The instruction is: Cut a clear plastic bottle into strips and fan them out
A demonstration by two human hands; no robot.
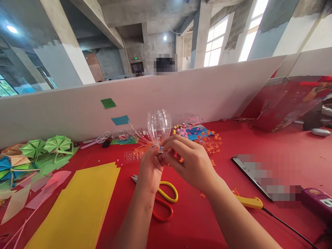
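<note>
Held up over the table is the cut-off top of a clear plastic bottle [159, 126], its wide cut end upward and its neck downward. My left hand [152, 166] grips it low, with the thumb and fingers closed round the neck. A bit of blue shows at the neck. From the right, my right hand [188, 157] pinches at the same neck; its fingertips are partly hidden, so anything small between them cannot be made out. Below my hands lie scissors [166, 217] with one red and one yellow handle loop, partly covered by my left forearm.
Yellow paper [75, 204] lies left of my arms, with folded green paper umbrellas [58, 143] beyond. Star-covered clear plastic pieces [209, 143] stand behind my right hand. To the right are a phone [252, 180] and a yellow-handled corded tool [249, 202]. A white partition [207, 93] borders the back.
</note>
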